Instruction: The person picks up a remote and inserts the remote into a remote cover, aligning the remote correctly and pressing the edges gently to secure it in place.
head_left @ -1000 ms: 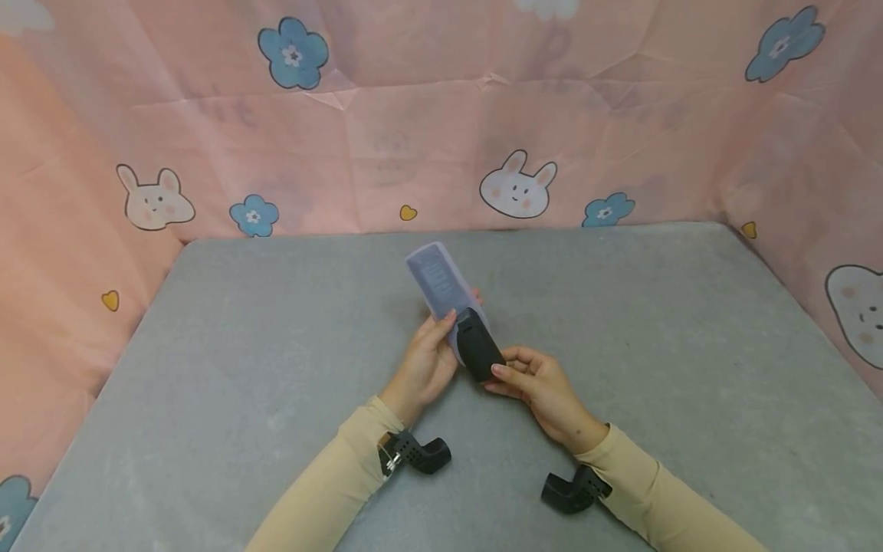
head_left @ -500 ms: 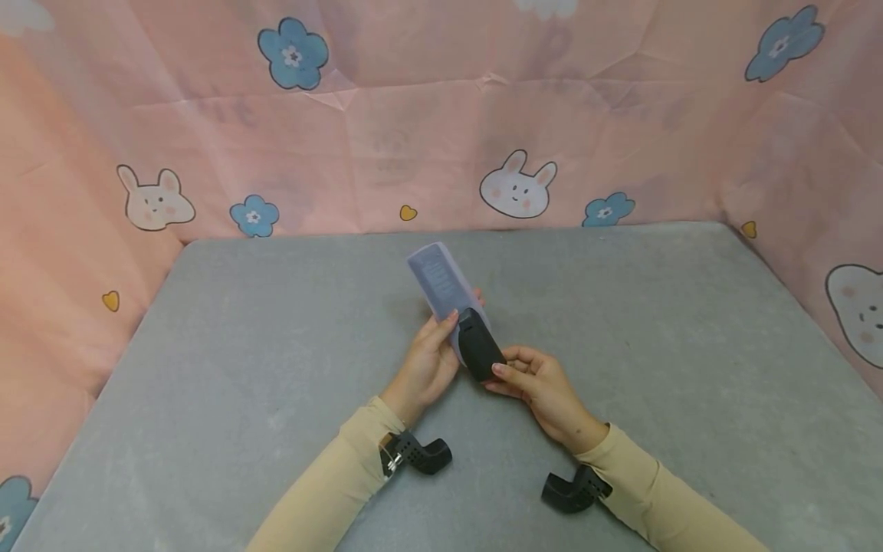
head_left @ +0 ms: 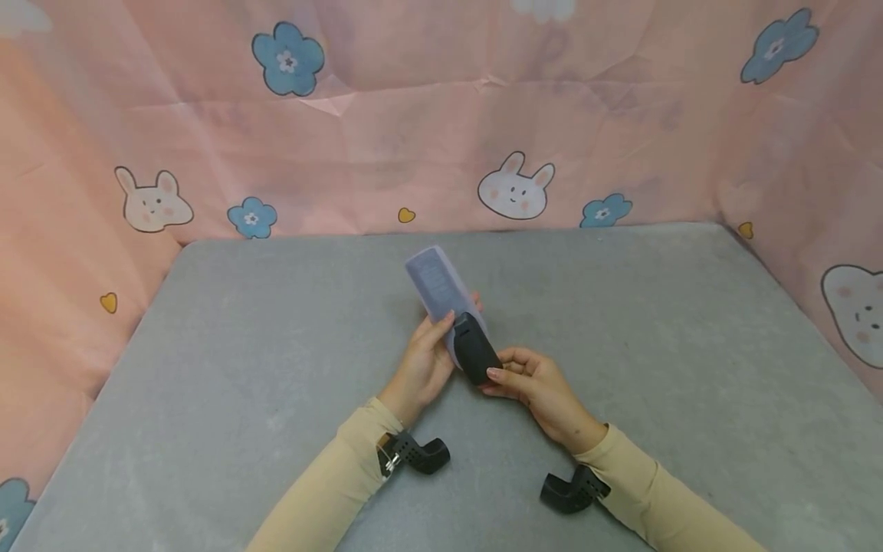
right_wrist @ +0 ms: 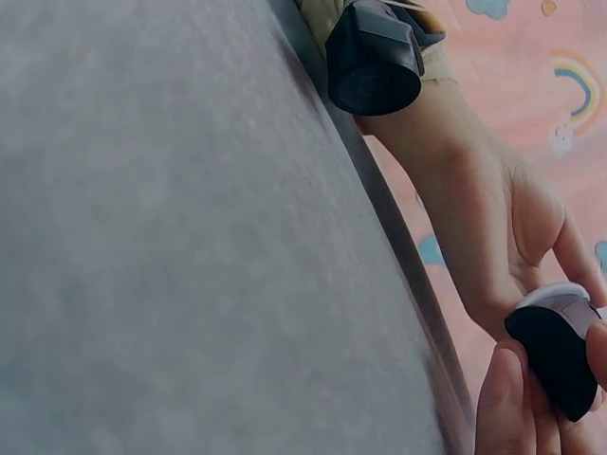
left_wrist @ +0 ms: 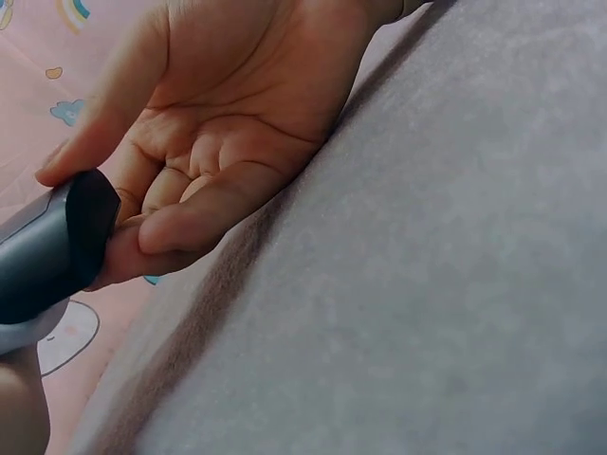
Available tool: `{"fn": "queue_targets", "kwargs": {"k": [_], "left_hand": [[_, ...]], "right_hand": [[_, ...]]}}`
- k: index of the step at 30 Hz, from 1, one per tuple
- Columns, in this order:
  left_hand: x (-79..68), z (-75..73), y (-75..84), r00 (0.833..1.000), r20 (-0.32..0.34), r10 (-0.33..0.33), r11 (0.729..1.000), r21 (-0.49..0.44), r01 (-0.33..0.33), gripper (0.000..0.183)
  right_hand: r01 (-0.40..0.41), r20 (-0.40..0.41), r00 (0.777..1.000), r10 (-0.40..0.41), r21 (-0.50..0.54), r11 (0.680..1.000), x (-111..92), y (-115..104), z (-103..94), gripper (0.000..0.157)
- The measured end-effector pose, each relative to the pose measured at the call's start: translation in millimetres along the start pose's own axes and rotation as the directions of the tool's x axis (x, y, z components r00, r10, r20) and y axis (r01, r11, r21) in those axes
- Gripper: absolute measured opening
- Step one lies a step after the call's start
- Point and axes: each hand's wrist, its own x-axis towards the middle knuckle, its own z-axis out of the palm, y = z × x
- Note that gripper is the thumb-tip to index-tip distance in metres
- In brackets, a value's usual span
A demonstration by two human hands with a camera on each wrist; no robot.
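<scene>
A long, flat, pale lilac piece with lines of lettering (head_left: 436,280) points up and away from me, tilted to the left. My left hand (head_left: 417,376) grips it, thumb on its near face and fingertips showing past its right edge. Over its lower end lies a smooth black rounded case (head_left: 476,353), whose exact kind the frames leave unclear. My right hand (head_left: 548,395) pinches the case's lower end between thumb and fingers. The left wrist view shows the dark case (left_wrist: 47,246) in the right hand's pinch. In the right wrist view, a whitish edge borders the case (right_wrist: 555,360).
A grey cloth-like tabletop (head_left: 241,368) spreads beneath both hands. Pink fabric printed with rabbits and blue flowers (head_left: 386,153) encloses the back and sides. Black cameras are strapped to the left wrist (head_left: 421,455) and right wrist (head_left: 572,491).
The case and right fingers have shifted very slightly down and left, while the head view itself moved a little. Both hands keep their hold.
</scene>
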Motion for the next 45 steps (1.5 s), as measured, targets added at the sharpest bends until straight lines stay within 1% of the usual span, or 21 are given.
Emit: {"fn": "queue_targets", "kwargs": {"k": [4,8,11,17,20,22,27,32,35,38,42,45], "left_hand": [[-0.3,0.5,-0.8,0.999,-0.047,0.010,1.000,0.004,-0.009,0.045],[0.2,0.5,-2.0,0.993,-0.118,0.020,1.000,-0.015,-0.022,0.036],[0.7,0.7,-2.5,0.989,-0.147,0.020,0.999,-0.035,-0.025,0.030],[0.4,-0.1,-1.6,0.987,-0.160,0.009,0.999,-0.046,-0.017,0.025],[0.2,-0.7,-0.3,0.986,-0.166,0.005,0.998,-0.054,-0.014,0.027],[0.4,-0.7,-0.3,0.987,-0.163,0.003,0.998,-0.054,-0.012,0.031],[1.0,-0.5,-1.8,0.988,-0.153,-0.005,0.999,-0.037,0.000,0.034],[1.6,-1.9,-1.0,0.984,-0.177,-0.003,0.999,-0.041,-0.004,0.026],[1.7,-2.6,-1.2,0.982,-0.190,-0.006,0.999,-0.044,-0.002,0.026],[1.7,-3.2,-1.5,0.980,-0.198,-0.007,0.999,-0.035,0.000,0.031],[2.3,-3.5,-1.5,0.981,-0.192,-0.003,1.000,0.010,0.005,0.039],[2.7,-4.0,-1.3,0.983,-0.181,-0.010,0.998,0.056,0.020,0.041]], "right_hand": [[0.001,0.015,1.000,-0.001,-0.010,1.000,0,0,-0.7,0.016],[0.007,0.027,1.000,-0.006,-0.017,1.000,0,0,-0.7,0.016],[0.008,0.030,1.000,-0.007,-0.018,1.000,-1,-1,-0.1,0.016],[0.022,0.007,1.000,-0.022,-0.027,0.999,-1,-2,1.0,0.012],[0.031,-0.037,0.999,-0.032,-0.040,0.999,0,-3,1.2,0.010],[0.033,-0.074,0.997,-0.037,-0.053,0.998,1,-5,0.0,0.009],[0.043,-0.150,0.987,-0.060,-0.115,0.992,4,-11,-2.5,0.016],[0.059,-0.186,0.978,-0.099,-0.212,0.976,15,-19,2.7,0.014],[0.082,-0.201,0.970,-0.137,-0.259,0.962,19,-19,4.6,0.016],[0.114,-0.211,0.961,-0.180,-0.291,0.950,22,-18,4.5,0.018],[0.172,-0.200,0.950,-0.242,-0.314,0.934,24,-18,3.5,0.017],[0.211,-0.174,0.946,-0.275,-0.317,0.925,26,-18,3.8,0.017]]}}
